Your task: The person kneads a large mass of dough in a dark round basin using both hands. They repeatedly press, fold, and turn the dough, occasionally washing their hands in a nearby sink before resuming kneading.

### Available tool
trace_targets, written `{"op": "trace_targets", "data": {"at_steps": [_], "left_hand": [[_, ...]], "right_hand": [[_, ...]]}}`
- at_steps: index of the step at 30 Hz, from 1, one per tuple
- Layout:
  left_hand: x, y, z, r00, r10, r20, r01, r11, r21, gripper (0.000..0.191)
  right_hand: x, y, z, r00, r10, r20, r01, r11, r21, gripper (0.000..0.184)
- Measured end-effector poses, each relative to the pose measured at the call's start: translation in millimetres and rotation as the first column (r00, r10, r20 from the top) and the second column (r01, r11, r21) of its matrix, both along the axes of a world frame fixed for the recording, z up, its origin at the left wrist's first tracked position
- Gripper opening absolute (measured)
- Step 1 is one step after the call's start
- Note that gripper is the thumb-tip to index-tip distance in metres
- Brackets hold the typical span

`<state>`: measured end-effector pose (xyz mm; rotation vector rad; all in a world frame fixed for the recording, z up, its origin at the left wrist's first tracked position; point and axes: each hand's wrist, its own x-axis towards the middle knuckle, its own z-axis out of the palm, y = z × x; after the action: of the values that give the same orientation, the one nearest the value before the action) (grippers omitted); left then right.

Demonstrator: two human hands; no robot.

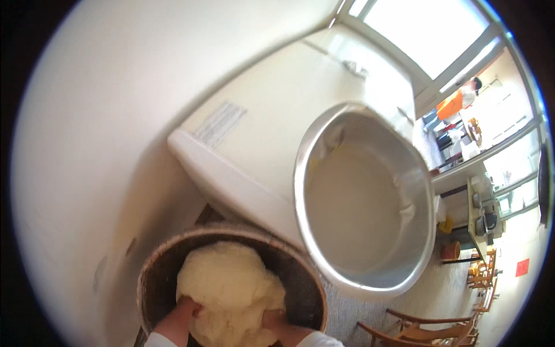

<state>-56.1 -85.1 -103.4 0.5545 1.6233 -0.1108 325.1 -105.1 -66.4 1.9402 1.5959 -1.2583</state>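
Observation:
A large, pale mass of dough [227, 275] sits inside a deep, round brown tub [304, 288] at the bottom of the view. My left hand [183, 313] grips the dough's left side, its fingers partly sunk into it. On the opposite side my right hand [277, 324] grips the dough as well, with most of its fingers hidden. White sleeves cover both forearms. Right of the tub, a big stainless steel basin [299, 186] stands on the corner of a white table [264, 126], with pale residue on its inner wall.
A white wall [104, 108] runs along the left. A wooden chair [433, 334] stands at lower right. Farther off are a counter [475, 217] with pots and a person in orange [451, 105]. A striped patch [221, 123] marks the tabletop.

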Motion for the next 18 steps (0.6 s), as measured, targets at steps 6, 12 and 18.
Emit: {"op": "trace_targets", "data": {"at_steps": [6,12,18], "left_hand": [[21,52,46,0.781,-0.598,-0.179,0.572,0.8,-0.181,0.027],[42,-8,65,0.726,0.404,-0.557,0.072,0.76,0.645,0.024],[169,-116,126,0.797,0.123,-0.591,0.149,0.909,0.389,0.016]], "right_hand": [[-5,20,0,0.929,-0.355,-0.104,0.281,0.861,-0.424,0.023],[-32,59,29,0.889,-0.438,0.135,0.418,0.651,-0.634,0.029],[-7,65,48,0.854,-0.511,0.103,0.47,0.671,-0.573,0.032]]}}
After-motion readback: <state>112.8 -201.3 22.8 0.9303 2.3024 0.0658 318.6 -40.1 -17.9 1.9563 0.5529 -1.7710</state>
